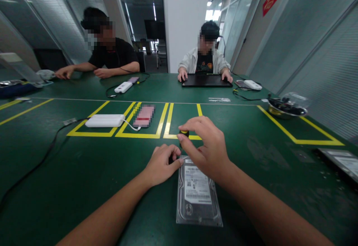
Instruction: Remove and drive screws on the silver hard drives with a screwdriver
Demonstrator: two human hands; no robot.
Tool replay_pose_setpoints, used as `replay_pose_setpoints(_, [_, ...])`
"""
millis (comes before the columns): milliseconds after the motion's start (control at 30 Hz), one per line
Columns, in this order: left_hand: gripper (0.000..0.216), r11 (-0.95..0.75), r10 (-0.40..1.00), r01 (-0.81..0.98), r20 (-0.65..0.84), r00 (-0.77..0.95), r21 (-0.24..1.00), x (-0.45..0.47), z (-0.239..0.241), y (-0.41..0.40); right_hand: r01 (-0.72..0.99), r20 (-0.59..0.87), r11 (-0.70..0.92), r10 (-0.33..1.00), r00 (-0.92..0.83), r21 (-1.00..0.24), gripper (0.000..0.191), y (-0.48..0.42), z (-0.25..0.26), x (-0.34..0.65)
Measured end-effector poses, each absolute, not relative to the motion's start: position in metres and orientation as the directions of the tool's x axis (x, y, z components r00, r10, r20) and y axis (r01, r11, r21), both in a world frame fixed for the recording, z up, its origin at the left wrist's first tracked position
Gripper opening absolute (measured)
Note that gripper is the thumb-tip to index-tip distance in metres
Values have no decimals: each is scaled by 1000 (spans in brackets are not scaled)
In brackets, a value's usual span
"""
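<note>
A silver hard drive (197,195) with a white label lies flat on the green table in front of me. My left hand (163,164) is closed at its far left corner, thumb against the edge and fingers curled. Above the drive's far end, my right hand (205,145) pinches the black and yellow handle of a screwdriver (184,132) between thumb and fingertips. The screwdriver stands roughly upright, pointing down toward that corner. Where its tip meets the drive is too small to make out.
A white power bank (104,120) with a cable and a pink phone (144,116) lie ahead to the left. On the right are a bowl of dark parts (288,107) and another drive (342,164). Two people sit opposite, one holding a black panel (207,80).
</note>
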State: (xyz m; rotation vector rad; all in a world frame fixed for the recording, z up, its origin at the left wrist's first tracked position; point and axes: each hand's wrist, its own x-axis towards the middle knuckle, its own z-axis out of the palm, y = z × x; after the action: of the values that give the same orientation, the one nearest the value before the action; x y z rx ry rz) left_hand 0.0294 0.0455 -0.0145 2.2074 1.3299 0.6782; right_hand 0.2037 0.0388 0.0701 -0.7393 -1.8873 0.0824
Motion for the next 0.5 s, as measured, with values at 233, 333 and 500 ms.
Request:
replay_pose_setpoints(233, [21, -418, 895, 654, 161, 417, 631, 29, -17, 46, 431, 822, 814, 517, -237, -388, 13, 38, 71, 203])
replay_pose_setpoints(333, [21, -420, 894, 656, 163, 416, 627, 29, -16, 46, 439, 831, 819, 502, -239, -369, 8, 38, 71, 203])
replay_pose_setpoints(500, [20, -435, 891, 661, 185, 415, 612, 29, -16, 45, 408, 830, 829, 502, -244, -382, 12, 37, 71, 203])
